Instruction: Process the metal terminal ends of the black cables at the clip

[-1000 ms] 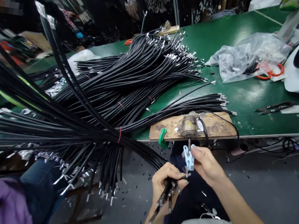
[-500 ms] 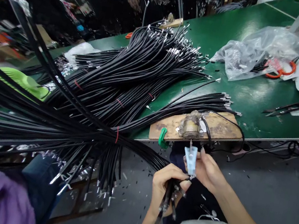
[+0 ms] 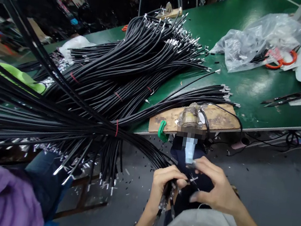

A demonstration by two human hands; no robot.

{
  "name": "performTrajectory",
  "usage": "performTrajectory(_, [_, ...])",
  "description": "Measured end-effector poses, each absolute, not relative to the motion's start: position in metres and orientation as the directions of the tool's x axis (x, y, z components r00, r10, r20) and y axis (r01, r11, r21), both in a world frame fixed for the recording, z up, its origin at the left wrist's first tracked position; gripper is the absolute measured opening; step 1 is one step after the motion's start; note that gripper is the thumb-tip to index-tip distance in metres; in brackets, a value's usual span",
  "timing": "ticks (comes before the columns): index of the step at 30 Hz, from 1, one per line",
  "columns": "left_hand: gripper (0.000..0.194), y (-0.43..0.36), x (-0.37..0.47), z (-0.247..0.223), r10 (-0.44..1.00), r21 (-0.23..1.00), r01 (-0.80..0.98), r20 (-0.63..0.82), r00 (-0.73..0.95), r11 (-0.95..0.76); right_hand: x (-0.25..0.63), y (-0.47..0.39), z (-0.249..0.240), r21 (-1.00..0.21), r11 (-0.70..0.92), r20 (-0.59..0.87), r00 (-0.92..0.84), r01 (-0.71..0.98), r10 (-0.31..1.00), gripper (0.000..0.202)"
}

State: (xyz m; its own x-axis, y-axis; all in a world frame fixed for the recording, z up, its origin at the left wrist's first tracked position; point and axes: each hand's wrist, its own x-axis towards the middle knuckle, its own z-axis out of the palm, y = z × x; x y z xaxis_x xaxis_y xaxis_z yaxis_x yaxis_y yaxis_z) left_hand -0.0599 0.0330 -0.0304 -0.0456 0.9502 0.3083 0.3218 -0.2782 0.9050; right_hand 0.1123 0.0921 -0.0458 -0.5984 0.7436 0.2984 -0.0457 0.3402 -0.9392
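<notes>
Clip [image 3: 189,151] freed from pinch
Right hand [image 3: 220,191] spread just below; cables [image 3: 147,151] gripped by left hand [image 3: 166,177], bare end [image 3: 193,179] exposed

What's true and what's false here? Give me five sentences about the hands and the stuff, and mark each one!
1. The left hand holds black cables. True.
2. The right hand holds the orange-handled scissors. False: they lie on the green table.
3. A red tie goes around some cables. True.
4. The plastic bag is solid black. False: it is see-through.
5. A green clamp is at the edge of the wooden board. True.
</notes>
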Motion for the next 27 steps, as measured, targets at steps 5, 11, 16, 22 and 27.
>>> performTrajectory(5, [0.015,0.028,-0.062,-0.029,0.96,0.899,0.375,0.272,-0.072,-0.227,0.094,0.081,-0.047,-0.879,0.463,0.463,-0.445,-0.117,0.766,0.005])
performTrajectory(11, [0.021,0.031,-0.07,-0.021,0.961,0.941,0.197,0.274,0.038,-0.276,0.08,0.077,-0.067,-0.647,-0.62,-0.022,-0.802,-0.444,0.597,0.038])
performTrajectory(16, [0.025,0.036,-0.072,-0.018,0.917,0.916,0.237,0.24,0.318,-0.322,0.081,0.093,-0.056,-0.626,-0.73,-0.231,-0.83,-0.272,0.508,0.027])
performTrajectory(22, [0.004,0.038,-0.042,-0.024,0.846,0.855,0.217,0.507,-0.164,-0.471,0.075,0.128,-0.041,-0.67,-0.629,-0.325,-0.606,-0.394,0.726,0.043])
performTrajectory(27, [0.004,0.048,-0.028,-0.022,0.793,0.837,0.294,0.538,-0.286,-0.461,0.057,0.132,-0.039,-0.635,-0.597,-0.199,-0.643,-0.49,0.739,0.048])
